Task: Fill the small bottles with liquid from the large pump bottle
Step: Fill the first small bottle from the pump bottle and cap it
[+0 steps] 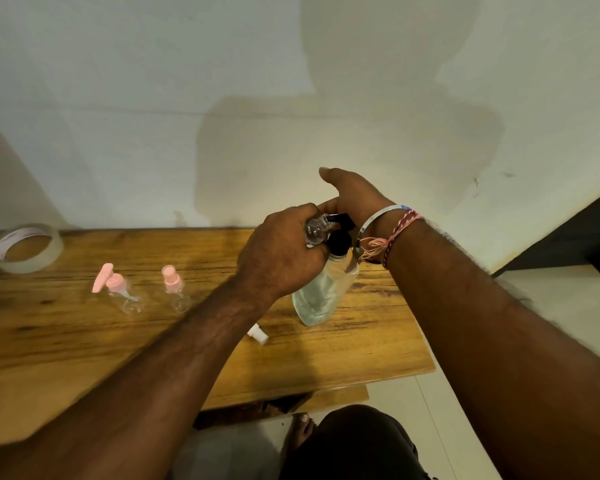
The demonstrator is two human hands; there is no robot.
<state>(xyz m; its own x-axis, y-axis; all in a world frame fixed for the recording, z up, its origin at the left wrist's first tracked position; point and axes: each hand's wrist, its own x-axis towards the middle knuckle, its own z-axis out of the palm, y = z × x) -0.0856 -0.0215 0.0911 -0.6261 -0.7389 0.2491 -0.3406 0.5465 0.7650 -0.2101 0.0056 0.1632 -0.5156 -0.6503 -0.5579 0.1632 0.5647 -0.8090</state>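
Note:
The large clear pump bottle [321, 296] with a black pump head [340, 237] stands on the wooden table [84, 341]. My left hand [281, 254] grips a small clear bottle [316, 230], its open neck held against the black nozzle. My right hand [350, 195] rests on top of the pump head, thumb stretched out; its fingers are hidden behind my left hand. Two small clear bottles stand to the left, one with a pink pump top [118, 289] and one with a pink cap [174, 285]. A small white cap [258, 334] lies on the table beside my left forearm.
A roll of clear tape [28, 247] lies at the table's far left, by the white wall. The table's right edge [426, 341] falls just right of the pump bottle, with pale floor beyond. My knee [354, 441] and a foot show below the front edge.

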